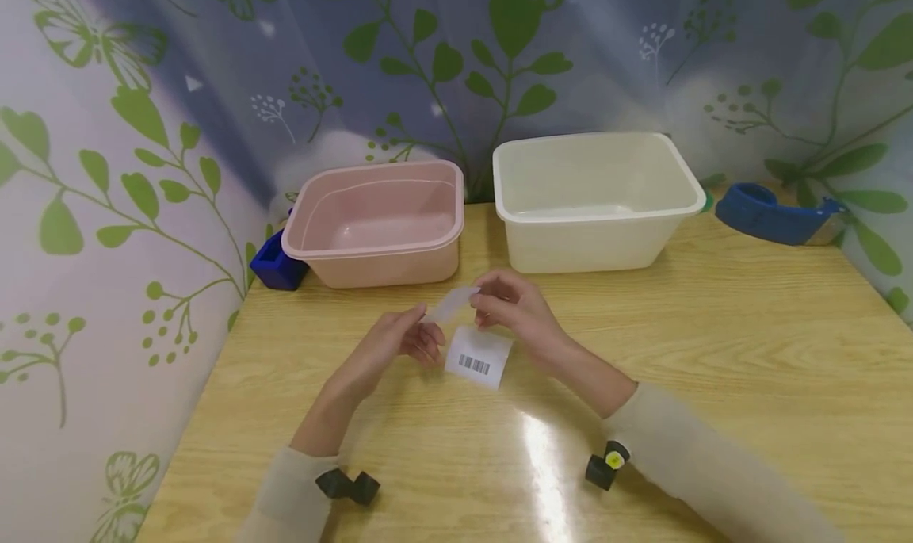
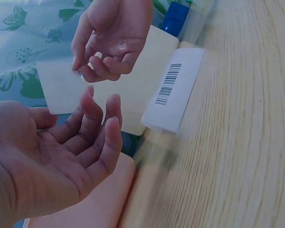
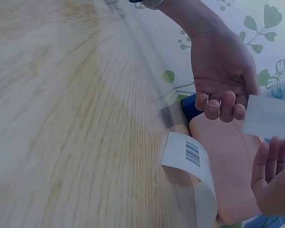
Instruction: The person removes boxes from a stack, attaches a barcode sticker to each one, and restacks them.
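Observation:
A small, whitish, translucent slip [image 1: 451, 305] is stretched between both hands above the wooden table. My left hand [image 1: 385, 341] pinches its left end between thumb and forefinger, the other fingers loosely curled below. At its right end, my right hand [image 1: 521, 309] pinches a corner with its fingertips, plain in the left wrist view as the slip [image 2: 61, 88] spreads between the hands. Just beneath the right fingers is a white barcode label [image 1: 478, 357], its printed side up. The right wrist view shows this label [image 3: 185, 152] bending in a curve.
A pink basin [image 1: 385, 269] stands at the back left, a white basin [image 1: 581, 246] beside it. By the pink one sits a dark blue box [image 1: 278, 264]. A blue tape dispenser [image 1: 773, 218] is at the back right. Patterned cloth [image 1: 428, 75] hangs behind.

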`<move>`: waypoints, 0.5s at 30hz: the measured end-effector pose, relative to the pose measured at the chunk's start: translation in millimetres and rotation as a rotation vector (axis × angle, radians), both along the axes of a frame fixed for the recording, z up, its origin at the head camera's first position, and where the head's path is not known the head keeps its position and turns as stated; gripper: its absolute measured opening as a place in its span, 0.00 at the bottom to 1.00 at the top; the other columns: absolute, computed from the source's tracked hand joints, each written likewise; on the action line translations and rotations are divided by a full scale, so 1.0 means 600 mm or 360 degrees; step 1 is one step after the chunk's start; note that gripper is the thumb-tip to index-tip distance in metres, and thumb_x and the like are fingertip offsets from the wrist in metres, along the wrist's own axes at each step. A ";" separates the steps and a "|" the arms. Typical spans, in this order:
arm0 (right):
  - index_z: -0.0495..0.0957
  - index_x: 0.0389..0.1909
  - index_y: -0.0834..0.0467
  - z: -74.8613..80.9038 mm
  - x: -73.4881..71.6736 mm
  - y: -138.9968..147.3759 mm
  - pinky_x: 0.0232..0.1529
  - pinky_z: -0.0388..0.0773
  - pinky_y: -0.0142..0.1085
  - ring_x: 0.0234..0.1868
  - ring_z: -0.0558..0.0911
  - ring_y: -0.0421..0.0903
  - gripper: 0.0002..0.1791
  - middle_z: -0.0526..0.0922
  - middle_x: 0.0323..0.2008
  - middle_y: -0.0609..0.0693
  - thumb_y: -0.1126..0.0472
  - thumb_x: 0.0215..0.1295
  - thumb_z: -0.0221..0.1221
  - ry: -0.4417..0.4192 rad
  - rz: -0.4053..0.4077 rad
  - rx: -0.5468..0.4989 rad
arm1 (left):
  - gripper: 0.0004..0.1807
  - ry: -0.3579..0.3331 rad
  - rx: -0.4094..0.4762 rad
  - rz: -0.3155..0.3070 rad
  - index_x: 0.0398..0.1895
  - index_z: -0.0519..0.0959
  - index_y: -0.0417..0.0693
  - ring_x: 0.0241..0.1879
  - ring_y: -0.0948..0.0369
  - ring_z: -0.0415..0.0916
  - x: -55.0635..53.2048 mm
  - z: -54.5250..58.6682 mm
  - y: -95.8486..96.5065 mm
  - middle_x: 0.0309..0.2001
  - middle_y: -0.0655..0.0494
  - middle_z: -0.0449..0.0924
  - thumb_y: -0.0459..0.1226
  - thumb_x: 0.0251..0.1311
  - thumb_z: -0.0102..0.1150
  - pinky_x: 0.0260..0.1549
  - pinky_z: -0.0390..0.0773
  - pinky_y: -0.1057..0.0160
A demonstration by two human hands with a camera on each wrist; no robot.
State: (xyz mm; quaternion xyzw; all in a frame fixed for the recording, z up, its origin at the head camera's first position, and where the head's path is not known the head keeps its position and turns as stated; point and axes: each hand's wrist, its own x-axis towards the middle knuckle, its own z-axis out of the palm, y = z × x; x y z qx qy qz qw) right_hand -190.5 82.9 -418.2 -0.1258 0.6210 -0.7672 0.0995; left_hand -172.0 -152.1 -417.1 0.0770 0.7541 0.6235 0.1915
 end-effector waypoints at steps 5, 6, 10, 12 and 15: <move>0.75 0.51 0.71 0.002 -0.004 -0.020 0.37 0.85 0.34 0.33 0.81 0.44 0.13 0.81 0.37 0.50 0.71 0.70 0.61 0.0073 0.0018 0.0003 | 0.27 0.0006 0.0020 0.0082 0.38 0.83 0.33 0.33 0.56 0.84 -0.002 0.000 -0.012 0.29 0.51 0.84 0.48 0.82 0.44 0.38 0.85 0.57; 0.75 0.51 0.72 0.002 -0.005 -0.023 0.37 0.84 0.33 0.33 0.81 0.44 0.13 0.82 0.37 0.49 0.71 0.70 0.61 0.0076 0.0021 0.0008 | 0.26 0.0004 0.0017 0.0106 0.41 0.82 0.32 0.33 0.55 0.84 -0.002 0.000 -0.014 0.30 0.51 0.84 0.48 0.81 0.46 0.38 0.85 0.57; 0.76 0.50 0.72 0.001 -0.007 -0.036 0.37 0.85 0.34 0.34 0.81 0.45 0.12 0.83 0.40 0.51 0.73 0.67 0.58 0.0050 0.0019 0.0016 | 0.22 0.0042 0.0006 0.0160 0.50 0.79 0.29 0.36 0.51 0.85 -0.002 -0.002 -0.024 0.32 0.50 0.83 0.44 0.80 0.50 0.39 0.86 0.56; 0.77 0.50 0.71 0.000 -0.008 -0.042 0.37 0.85 0.35 0.35 0.82 0.46 0.13 0.83 0.42 0.52 0.73 0.65 0.58 0.0024 0.0012 0.0023 | 0.21 0.0066 -0.0014 0.0188 0.53 0.78 0.29 0.37 0.49 0.85 -0.003 -0.002 -0.027 0.33 0.47 0.84 0.43 0.79 0.52 0.40 0.86 0.54; 0.77 0.50 0.70 -0.001 -0.010 -0.050 0.38 0.85 0.36 0.35 0.83 0.48 0.14 0.83 0.44 0.54 0.73 0.63 0.58 -0.0022 0.0007 0.0025 | 0.19 0.0097 -0.0067 0.0263 0.54 0.78 0.32 0.40 0.47 0.85 -0.005 -0.002 -0.032 0.40 0.43 0.85 0.42 0.77 0.55 0.42 0.86 0.52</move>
